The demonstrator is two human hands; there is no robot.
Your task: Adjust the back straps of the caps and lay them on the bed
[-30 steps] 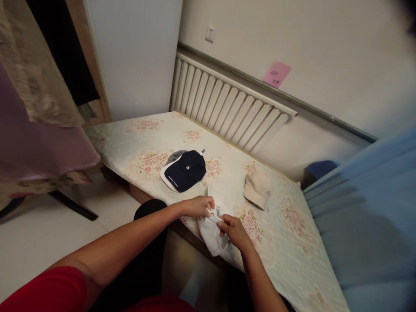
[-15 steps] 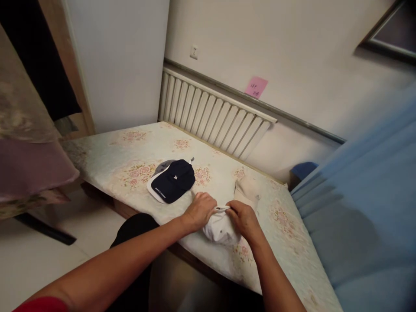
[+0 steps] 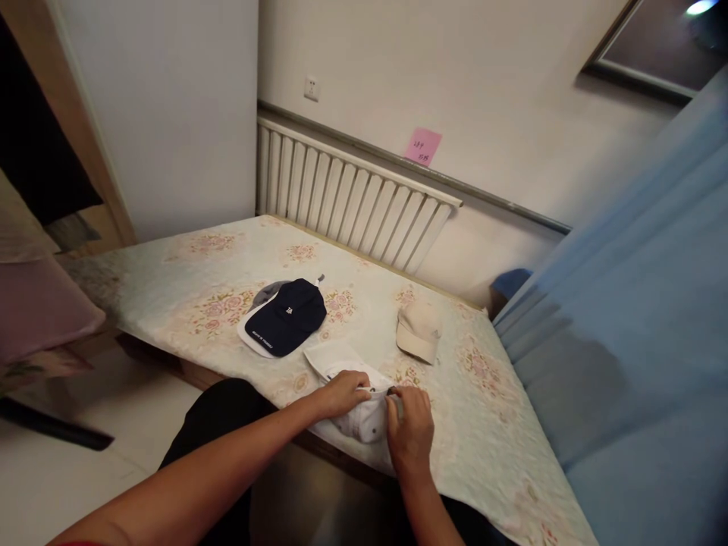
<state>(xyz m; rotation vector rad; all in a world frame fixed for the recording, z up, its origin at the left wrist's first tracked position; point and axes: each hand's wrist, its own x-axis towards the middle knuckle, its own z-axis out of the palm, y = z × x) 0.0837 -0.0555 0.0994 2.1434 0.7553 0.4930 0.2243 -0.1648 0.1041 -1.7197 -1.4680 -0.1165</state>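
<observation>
While both hands work on it, the white cap [image 3: 364, 426] lies right at the near edge of the bed [image 3: 171, 277], with its brim [image 3: 330, 356] pointing away from the person.

Obs.:
- Left hand [image 3: 344, 390] is closed, with its fingertips pinching a thin strip [image 3: 375, 390] at the cap's rim.
- Right hand [image 3: 409, 428] is closed on the same strip from the other side, its knuckles over the crown.
- A dark speck sits where the right fingers meet the strip. It may be a buckle or clasp, but it is too small to tell.
- The navy cap [image 3: 287, 315] lies on top of two other caps, farther in and apart from the hands. The beige cap [image 3: 419, 331] is also apart, toward the right.

Risks (judgement):
1. The cap could drop to the floor [image 3: 68, 470]. The crown sits at the bed's edge and seems to be steadied mainly by the two pinches, so a slackened grip or a tug toward the body could carry it over.
2. The strip could slip free, since it is narrow and held only at the fingertips. An uneven pull from the two sides could draw it out of one pinch.
3. The crown could be creased. The right hand presses on soft fabric lying on a yielding bed cover, and more weight there would flatten it.
4. The neighbouring caps look unlikely to be disturbed.
</observation>
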